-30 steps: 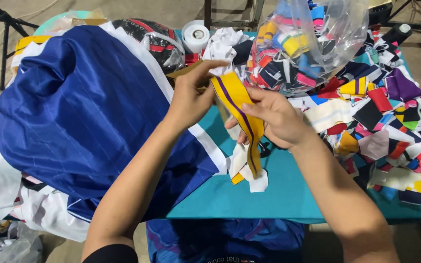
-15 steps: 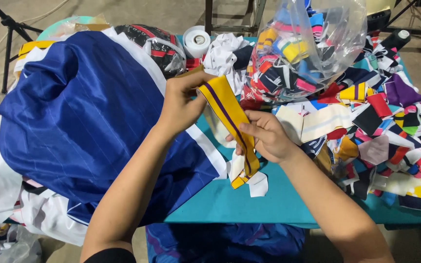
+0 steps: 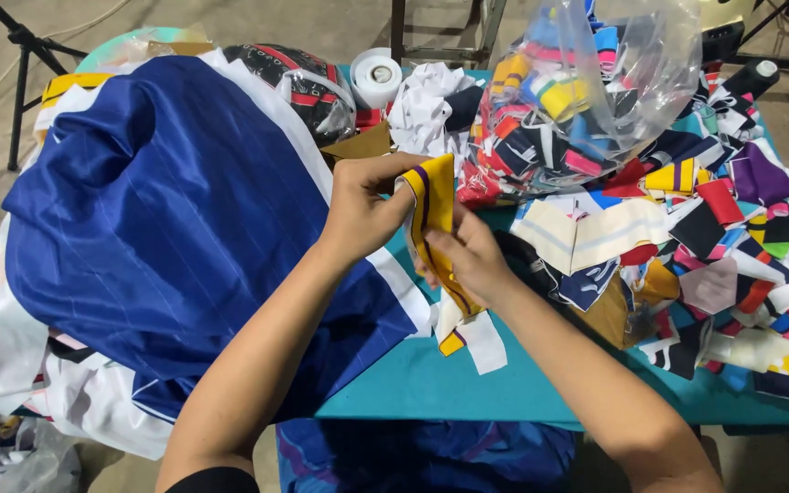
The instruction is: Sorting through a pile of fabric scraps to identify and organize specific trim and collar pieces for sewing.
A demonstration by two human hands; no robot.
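Place: a garment or sewing workshop is suggested.
Table: a teal worktable [image 3: 431, 383] is covered with cut fabric.
Cloth: a blue striped fabric pile [image 3: 157, 228] is stacked at the left.
Trims: multicoloured collar and cuff pieces [image 3: 732, 228] are heaped, more bagged in clear plastic [image 3: 595, 82].
Floor: bare concrete [image 3: 267, 23] is seen.

Clear plastic bag [image 3: 595, 82] of colourful scraps, table's far side.

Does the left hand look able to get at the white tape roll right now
Probably not at once: the left hand is pinching the yellow and purple strip. The white tape roll lies uncovered just beyond it, so the path looks free once it lets go.
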